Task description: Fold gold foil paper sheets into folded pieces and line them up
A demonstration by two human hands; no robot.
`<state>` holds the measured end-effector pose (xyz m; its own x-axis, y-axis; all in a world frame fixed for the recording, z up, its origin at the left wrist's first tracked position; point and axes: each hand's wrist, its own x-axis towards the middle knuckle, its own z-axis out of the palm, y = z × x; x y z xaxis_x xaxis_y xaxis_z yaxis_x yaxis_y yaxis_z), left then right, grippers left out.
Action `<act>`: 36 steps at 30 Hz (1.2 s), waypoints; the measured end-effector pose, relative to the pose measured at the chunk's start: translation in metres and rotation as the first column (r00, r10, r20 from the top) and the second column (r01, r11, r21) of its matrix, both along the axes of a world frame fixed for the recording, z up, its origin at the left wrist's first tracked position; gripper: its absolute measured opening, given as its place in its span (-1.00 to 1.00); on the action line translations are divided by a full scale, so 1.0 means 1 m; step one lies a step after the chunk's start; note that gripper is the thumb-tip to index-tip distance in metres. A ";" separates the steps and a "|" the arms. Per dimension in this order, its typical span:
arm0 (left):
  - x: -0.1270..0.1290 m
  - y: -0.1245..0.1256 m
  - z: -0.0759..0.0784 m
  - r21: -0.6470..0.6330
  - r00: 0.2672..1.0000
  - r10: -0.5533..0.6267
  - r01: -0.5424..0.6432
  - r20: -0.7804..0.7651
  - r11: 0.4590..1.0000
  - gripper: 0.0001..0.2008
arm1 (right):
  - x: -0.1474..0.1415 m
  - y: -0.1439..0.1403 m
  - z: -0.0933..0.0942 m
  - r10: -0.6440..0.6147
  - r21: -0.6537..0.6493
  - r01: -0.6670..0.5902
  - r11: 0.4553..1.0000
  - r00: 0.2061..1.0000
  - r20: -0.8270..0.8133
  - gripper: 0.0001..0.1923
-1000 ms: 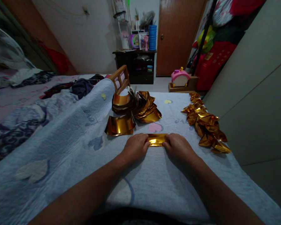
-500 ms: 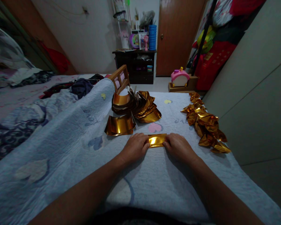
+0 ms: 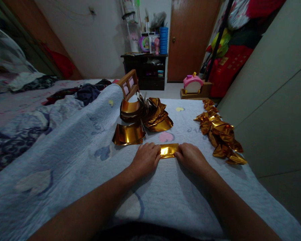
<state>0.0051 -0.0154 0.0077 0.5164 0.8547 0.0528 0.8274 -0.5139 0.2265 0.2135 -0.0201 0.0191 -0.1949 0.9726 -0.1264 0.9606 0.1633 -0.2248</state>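
Between my two hands a folded strip of gold foil paper [image 3: 169, 151] lies level on the blue quilted bedspread [image 3: 150, 197]. My left hand [image 3: 146, 156] is closed on the strip's left end, thumb toward me. The right end is pinched by my right hand [image 3: 192, 155], its fingers curled over the far side. Just beyond my left hand sits a stack of curved gold foil sheets [image 3: 129, 134], with a larger fanned pile of gold foil sheets [image 3: 157, 117] behind it. Folded gold foil pieces [image 3: 222, 135] lie heaped in a row to my right.
A wooden bed rail [image 3: 127, 83] stands behind the sheets. Rumpled clothes [image 3: 87, 93] lie at the left. A pale cabinet [image 3: 273, 110] borders the bed's right side. Farther off are a dark shelf unit [image 3: 144, 72], a wooden door [image 3: 188, 40] and a pink toy [image 3: 192, 83].
My left hand has shifted very slightly on the strip, its thumb now tucked closer to the fingers. My right hand and the foil piles look the same.
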 end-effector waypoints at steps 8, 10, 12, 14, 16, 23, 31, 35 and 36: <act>0.006 -0.003 -0.008 0.224 0.972 -0.234 0.231 -0.015 0.947 -0.83 | -0.001 0.000 0.004 -0.012 -0.027 0.012 1.000 1.000 0.011 -0.75; 0.006 -0.003 -0.010 0.244 0.944 -0.327 0.329 -0.046 0.912 -0.84 | 0.000 0.000 0.003 -0.005 -0.015 0.005 1.000 1.000 0.009 -0.76; 0.006 -0.004 -0.010 0.249 0.925 -0.370 0.380 -0.087 0.891 -0.86 | 0.001 0.000 0.003 -0.003 -0.001 0.003 1.000 1.000 0.004 -0.78; 0.006 -0.005 -0.010 0.244 0.919 -0.373 0.393 -0.126 0.887 -0.86 | 0.003 0.000 0.002 -0.008 0.000 0.008 1.000 1.000 0.000 -0.79; 0.007 -0.006 -0.009 0.235 0.918 -0.366 0.393 -0.151 0.889 -0.86 | 0.004 0.000 0.002 -0.017 -0.005 0.017 1.000 1.000 0.005 -0.79; 0.011 -0.012 -0.007 0.237 0.901 -0.385 0.426 -0.200 0.873 -0.82 | 0.005 0.000 0.003 -0.022 -0.001 0.022 1.000 0.999 0.025 -0.82; 0.016 -0.018 -0.007 0.187 0.901 -0.373 0.415 -0.223 0.890 -0.80 | 0.004 0.000 0.000 -0.044 0.002 0.043 0.999 0.999 0.024 -0.82; 0.016 -0.018 -0.007 0.192 0.899 -0.374 0.418 -0.228 0.888 -0.79 | 0.010 0.002 -0.003 -0.068 0.009 0.069 0.998 0.994 -0.090 -0.90; 0.016 -0.018 -0.006 0.192 0.900 -0.374 0.417 -0.225 0.888 -0.79 | 0.011 0.002 -0.003 -0.080 0.042 0.087 0.995 0.986 -0.148 -0.90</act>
<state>0.0210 -0.0338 0.0016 0.8281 0.5520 0.0979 0.5589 -0.8264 -0.0686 0.2248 -0.0182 0.0159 -0.1257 0.9905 -0.0554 0.9288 0.0979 -0.3574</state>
